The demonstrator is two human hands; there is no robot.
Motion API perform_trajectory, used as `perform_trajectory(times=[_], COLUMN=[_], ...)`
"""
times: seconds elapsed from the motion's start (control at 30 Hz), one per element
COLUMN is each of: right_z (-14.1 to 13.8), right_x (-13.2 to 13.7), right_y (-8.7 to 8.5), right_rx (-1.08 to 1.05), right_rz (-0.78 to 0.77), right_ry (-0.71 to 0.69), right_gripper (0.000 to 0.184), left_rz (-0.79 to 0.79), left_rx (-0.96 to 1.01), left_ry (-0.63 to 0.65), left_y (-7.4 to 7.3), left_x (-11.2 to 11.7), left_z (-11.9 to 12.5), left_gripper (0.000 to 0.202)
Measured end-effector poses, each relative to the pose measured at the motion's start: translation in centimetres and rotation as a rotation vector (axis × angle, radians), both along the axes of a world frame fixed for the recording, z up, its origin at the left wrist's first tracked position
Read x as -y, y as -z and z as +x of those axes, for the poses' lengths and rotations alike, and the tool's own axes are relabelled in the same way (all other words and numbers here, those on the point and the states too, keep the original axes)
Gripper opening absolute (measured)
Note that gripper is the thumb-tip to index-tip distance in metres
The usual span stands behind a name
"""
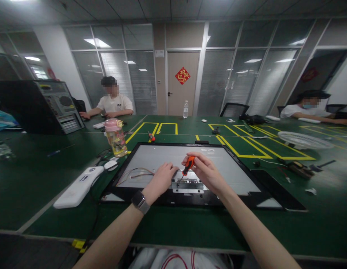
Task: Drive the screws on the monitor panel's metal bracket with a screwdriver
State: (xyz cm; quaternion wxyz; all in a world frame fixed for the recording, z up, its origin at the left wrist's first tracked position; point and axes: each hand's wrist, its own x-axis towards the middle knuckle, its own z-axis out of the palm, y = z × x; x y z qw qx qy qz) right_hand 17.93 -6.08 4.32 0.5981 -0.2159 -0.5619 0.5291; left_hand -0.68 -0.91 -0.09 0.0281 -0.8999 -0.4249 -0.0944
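Observation:
An orange and black screwdriver (188,165) is gripped in my right hand (205,169), its handle up and tilted. Its shaft slants down to the left end of a metal bracket (190,184), where the tip appears to touch near a screw. My left hand (163,178), a watch on its wrist, lies on the panel with its fingers at the bracket's left end; the fingertips are partly hidden. Under both hands lies a flat display panel (146,154), grey-backed with a black frame. Thin cables (135,172) run across the panel, left of my left hand.
A white device (79,187), a pink-lidded bottle (116,138) and a computer case (40,106) stand left. A red-handled tool (151,137) lies beyond the panel. To the right are a black strip (278,188) and a caliper-like tool (302,169). Two people sit across the green table.

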Motion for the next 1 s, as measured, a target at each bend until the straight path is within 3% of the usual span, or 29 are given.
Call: perform_trajectory(times=[0.37, 0.53, 0.6, 0.8, 1.0], right_z=[1.0, 0.9, 0.9, 0.7, 0.5], right_x=[-0.9, -0.8, -0.9, -0.6, -0.5], right_y=[0.3, 0.3, 0.5, 0.2, 0.1], right_rx=[0.199, 0.192, 0.155, 0.057, -0.015], right_rz=[0.136, 0.132, 0.12, 0.037, 0.012], right_ry=[0.31, 0.409, 0.382, 0.122, 0.109], right_gripper=[0.026, 0.017, 0.016, 0.027, 0.019], left_rz=[0.024, 0.012, 0.01, 0.01, 0.008], left_rx=[-0.014, -0.004, 0.002, -0.003, 0.003], left_ry=[0.003, 0.007, 0.006, 0.007, 0.013], left_y=[0.2, 0.0, 0.0, 0.1, 0.2], left_x=[-0.1, 0.1, 0.1, 0.0, -0.1], left_z=[-0.1, -0.1, -0.1, 0.0, -0.1], left_gripper=[0.051, 0.053, 0.052, 0.051, 0.05])
